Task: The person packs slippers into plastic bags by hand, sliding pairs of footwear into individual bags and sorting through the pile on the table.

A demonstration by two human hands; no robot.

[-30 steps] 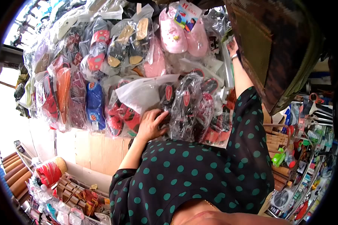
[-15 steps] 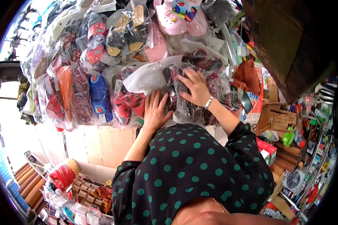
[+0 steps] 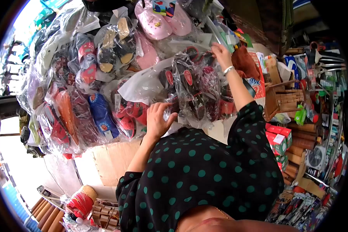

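My left hand [image 3: 157, 120] rests against the lower front of the pile, thumb apart from slightly bent fingers, beside bagged red sandals [image 3: 137, 112]. Higher on the right, my right hand [image 3: 222, 58] has its fingers pinched together at the edge of a clear plastic bag [image 3: 207, 58]; the fingertips are partly hidden. Between the hands lie black shoes with red insoles [image 3: 187, 79] in clear plastic. A whitish plastic flap [image 3: 137, 87] crosses to their left. Dark red patterned shoes [image 3: 210, 83] lie just right of them.
Pink clogs [image 3: 154, 23], blue slippers [image 3: 100, 112] and other bagged footwear fill the pile. Cardboard [image 3: 112, 160] stands below it. To the right are a brown cloth [image 3: 245, 63], red boxes [image 3: 278, 137] and crowded shelves. A red twine roll [image 3: 80, 203] stands lower left.
My right hand has moved up and right, off the bagged black shoes, and its fingers have closed. My left hand stays low, fingers more bent. The view has shifted, showing the red insoles.
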